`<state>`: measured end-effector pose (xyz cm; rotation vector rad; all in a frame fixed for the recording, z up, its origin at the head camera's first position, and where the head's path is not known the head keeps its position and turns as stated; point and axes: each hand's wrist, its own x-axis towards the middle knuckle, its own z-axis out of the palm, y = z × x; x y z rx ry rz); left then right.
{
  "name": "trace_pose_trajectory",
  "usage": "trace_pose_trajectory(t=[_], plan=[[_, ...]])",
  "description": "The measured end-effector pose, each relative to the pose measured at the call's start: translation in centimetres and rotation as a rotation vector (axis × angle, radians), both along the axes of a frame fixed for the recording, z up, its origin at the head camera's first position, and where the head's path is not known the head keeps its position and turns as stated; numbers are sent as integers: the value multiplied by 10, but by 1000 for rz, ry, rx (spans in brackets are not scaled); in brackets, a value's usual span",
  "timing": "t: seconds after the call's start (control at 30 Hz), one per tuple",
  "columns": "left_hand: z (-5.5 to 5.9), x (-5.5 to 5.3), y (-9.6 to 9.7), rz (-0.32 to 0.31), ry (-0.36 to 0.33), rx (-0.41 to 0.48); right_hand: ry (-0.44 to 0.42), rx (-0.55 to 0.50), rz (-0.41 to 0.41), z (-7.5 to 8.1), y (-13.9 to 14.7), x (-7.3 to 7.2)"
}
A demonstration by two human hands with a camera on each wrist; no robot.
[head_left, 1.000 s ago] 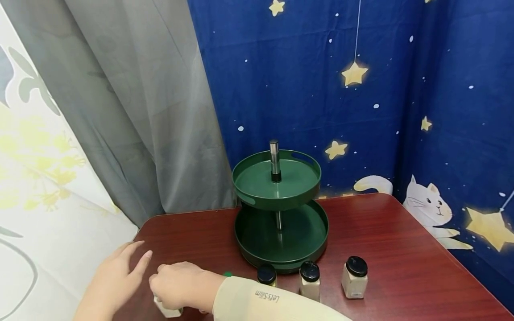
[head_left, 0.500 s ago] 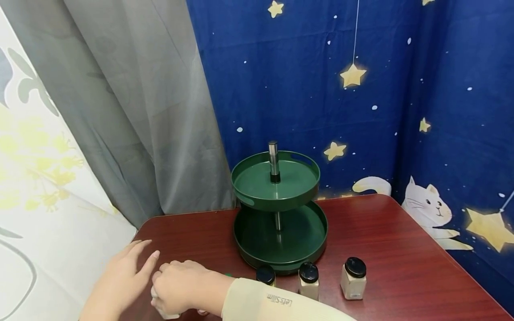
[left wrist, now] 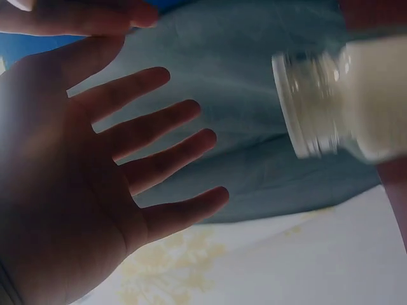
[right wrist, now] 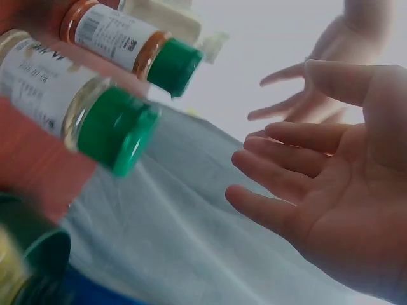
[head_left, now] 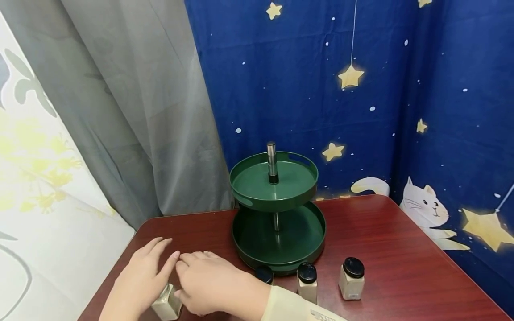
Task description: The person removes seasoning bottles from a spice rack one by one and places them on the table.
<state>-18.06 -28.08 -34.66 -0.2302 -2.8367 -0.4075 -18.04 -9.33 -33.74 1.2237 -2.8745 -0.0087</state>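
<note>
My left hand (head_left: pixel 138 278) hovers beside and above a small glass jar (head_left: pixel 167 305) of cream-coloured contents at the table's front left. Its fingers are spread, and the left wrist view shows the palm bare. In that view the glass jar (left wrist: pixel 375 95) has a clear threaded neck with no dark lid on it. To the right of the jar is my right hand (head_left: pixel 213 283), fingertips near the left thumb. Seen from the right wrist, the right palm (right wrist: pixel 343 184) holds nothing. Two shakers (right wrist: pixel 111 127) (right wrist: pixel 124 47) with green caps stand near it.
A two-tier green tray stand (head_left: pixel 277 263) with a metal post is at the table's back middle. Before it stand black-lidded jars: one (head_left: pixel 264 274) partly behind the right arm, another (head_left: pixel 307 287), and one (head_left: pixel 351 281) farther right. Curtains hang behind the table (head_left: pixel 373 232).
My right hand has let go of the glass jar and shifted right, its fingers straightening. The left hand has moved right, closer to the jar. The head view has shifted slightly.
</note>
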Motion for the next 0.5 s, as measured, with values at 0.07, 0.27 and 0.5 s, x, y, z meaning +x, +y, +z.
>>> trace_pose_trajectory(t=[0.07,0.27,0.5], plan=[[-3,0,6,-2,1,-13,-31,-47,-24,1,15,0],[-7,-2,25,-43,50,-40,-96,-204,-148,5,64,5],[-3,-2,50,-48,-15,-51,-154,-373,-321,14,129,9]])
